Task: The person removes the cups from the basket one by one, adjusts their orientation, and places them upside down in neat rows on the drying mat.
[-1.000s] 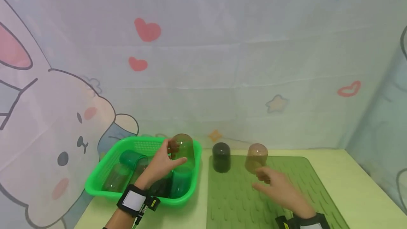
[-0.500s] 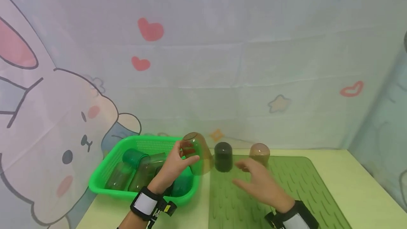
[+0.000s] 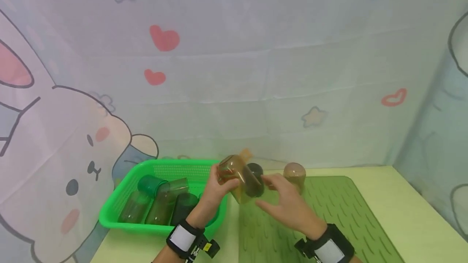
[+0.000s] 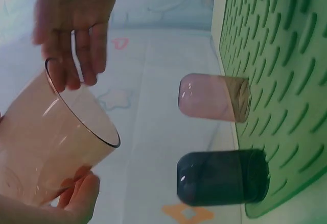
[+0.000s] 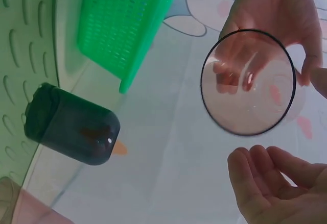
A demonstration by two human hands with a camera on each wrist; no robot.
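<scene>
My left hand (image 3: 212, 194) grips a clear amber cup (image 3: 234, 173) by its side, thumb and fingers around it. The cup is tilted, its mouth turned down and toward my right hand (image 3: 292, 206). That right hand has relaxed, slightly bent fingers (image 5: 255, 170) and holds nothing. In the right wrist view a small gap separates it from the cup's rim. Upside down on the green ridged mat (image 3: 329, 210) stand a dark grey cup (image 4: 222, 177) and a pinkish cup (image 4: 212, 96). In the head view the amber cup partly covers the dark one.
A green plastic basket (image 3: 128, 226) sits left of the mat, with several clear cups lying in it, among them a teal cup (image 3: 150, 186) and a dark cup (image 3: 183, 206). A printed cloth backdrop (image 3: 226, 125) hangs close behind the table.
My left hand has carried the amber cup right, out from over the basket, and tipped it toward the right hand. My right hand has moved left, away from the pinkish cup.
</scene>
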